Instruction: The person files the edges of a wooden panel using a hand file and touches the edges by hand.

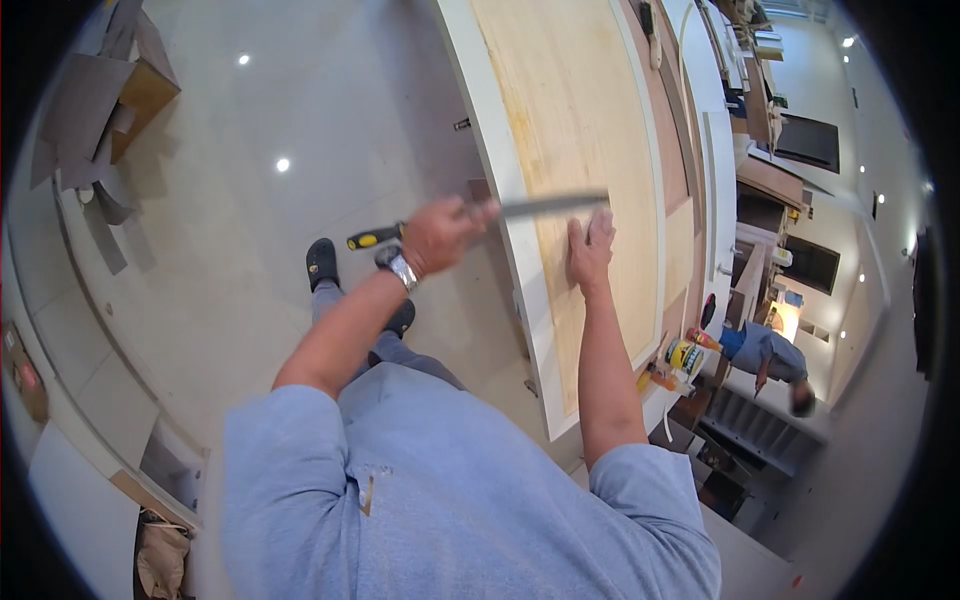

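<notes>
My left hand [440, 235], with a watch on its wrist, is closed round a long flat file [545, 206]. The file's black and yellow handle [375, 238] sticks out behind my fist. Its grey blade, blurred by motion, reaches across the white edge [510, 180] of a pale wooden panel [570, 110]. My right hand [592, 255] rests on the panel near the blade's tip, thumb and fingers apart and stretched out. Whether those fingertips touch the blade, I cannot tell.
Beyond the panel stand a yellow-labelled tub [684, 358] and bottles [662, 378]. A tool with a pale handle [655, 50] lies at the panel's far side. A person [765, 352] stands in the background. Cardboard pieces [95, 105] lie on the floor at the left.
</notes>
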Tool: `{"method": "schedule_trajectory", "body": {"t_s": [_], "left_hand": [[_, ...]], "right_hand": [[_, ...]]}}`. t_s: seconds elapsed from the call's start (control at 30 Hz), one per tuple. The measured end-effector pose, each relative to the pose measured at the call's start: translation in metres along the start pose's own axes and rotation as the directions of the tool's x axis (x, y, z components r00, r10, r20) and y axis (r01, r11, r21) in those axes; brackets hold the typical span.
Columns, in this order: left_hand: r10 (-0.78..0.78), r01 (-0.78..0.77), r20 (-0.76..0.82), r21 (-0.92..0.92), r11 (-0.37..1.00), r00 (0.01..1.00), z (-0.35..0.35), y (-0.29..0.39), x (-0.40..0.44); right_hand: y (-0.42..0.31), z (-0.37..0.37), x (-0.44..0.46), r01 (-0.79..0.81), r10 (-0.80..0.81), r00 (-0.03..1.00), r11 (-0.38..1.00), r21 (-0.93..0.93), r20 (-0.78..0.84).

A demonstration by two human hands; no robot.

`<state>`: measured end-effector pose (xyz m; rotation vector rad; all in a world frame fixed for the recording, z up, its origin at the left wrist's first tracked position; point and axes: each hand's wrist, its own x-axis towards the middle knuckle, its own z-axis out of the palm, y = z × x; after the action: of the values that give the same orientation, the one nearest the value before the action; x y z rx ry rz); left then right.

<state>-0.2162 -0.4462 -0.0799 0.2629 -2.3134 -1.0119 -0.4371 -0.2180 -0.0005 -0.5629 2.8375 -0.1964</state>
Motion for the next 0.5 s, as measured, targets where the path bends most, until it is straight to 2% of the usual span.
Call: {"method": "schedule_trajectory", "body": {"t_s": [0.1, 0.2, 0.3, 0.4, 0.47, 0.5], "left_hand": [[-0.023, 0.027, 0.060, -0.063, 0.998, 0.998, -0.007, -0.001, -0.018], [-0.121, 0.107, -0.137, -0.103, 0.989, 0.983, -0.010, -0.070, -0.006], [-0.256, 0.235, -0.226, -0.114, 0.965, 0.940, -0.026, -0.089, 0.031], [-0.064, 0.026, -0.197, -0.193, 0.981, 0.978, 0.007, -0.067, 0.032], [-0.061, 0.052, -0.051, -0.161, 0.986, 0.997, 0.009, -0.016, 0.015], [-0.039, 0.037, -0.013, -0.149, 0.988, 0.999, 0.004, -0.003, 0.001]], "right_hand": [[0.014, -0.001, 0.006, 0.018, -0.019, 0.999, 1.000, 0.017, 0.048], [-0.001, -0.013, 0.003, -0.028, 0.023, 0.994, 0.999, 0.046, 0.108], [-0.009, -0.019, 0.000, -0.046, 0.041, 0.990, 0.998, 0.034, 0.132], [-0.016, -0.023, 0.001, -0.035, 0.030, 0.990, 0.999, 0.034, 0.139], [-0.011, -0.023, 0.001, -0.019, 0.013, 0.989, 0.999, 0.036, 0.150], [0.008, -0.015, 0.010, 0.086, -0.074, 0.985, 0.994, -0.069, 0.155]]}}
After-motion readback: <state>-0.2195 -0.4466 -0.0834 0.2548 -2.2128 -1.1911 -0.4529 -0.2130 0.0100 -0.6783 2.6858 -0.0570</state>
